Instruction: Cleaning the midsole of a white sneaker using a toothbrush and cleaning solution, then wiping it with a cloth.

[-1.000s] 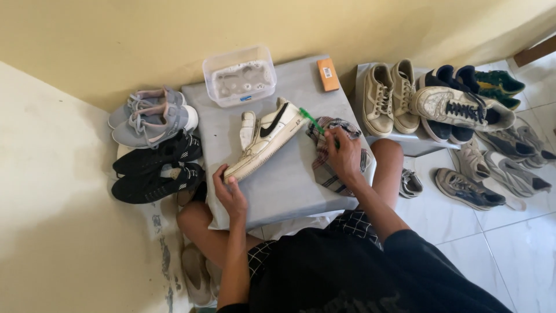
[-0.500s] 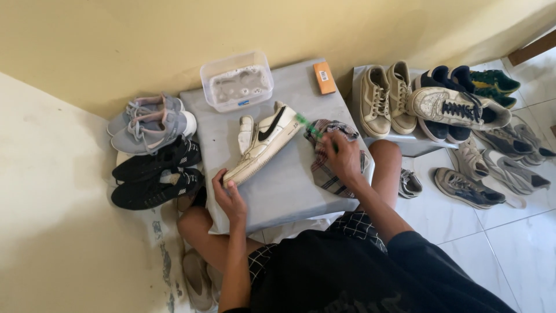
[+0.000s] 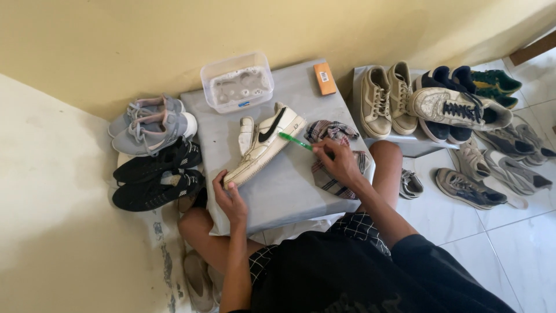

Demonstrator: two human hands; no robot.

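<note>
A white sneaker (image 3: 266, 145) with a black side mark lies on its side on the grey low table (image 3: 289, 191). My left hand (image 3: 230, 194) grips the sneaker's toe end at the table's near left. My right hand (image 3: 339, 162) holds a green toothbrush (image 3: 294, 140), its head touching the sneaker's side near the heel. A checked cloth (image 3: 330, 174) lies bunched under and around my right hand. The second white shoe (image 3: 247, 132) is partly hidden behind the first.
A clear plastic tub (image 3: 237, 81) of cloudy water and an orange block (image 3: 324, 78) sit at the table's far edge. Grey sneakers (image 3: 152, 124) and black sneakers (image 3: 155, 174) lie left; several shoes (image 3: 452, 110) crowd the right on a low box and tiled floor.
The toothbrush has come from the sneaker's heel end onto its side. My left hand keeps its hold on the toe. The camera view has shifted slightly.
</note>
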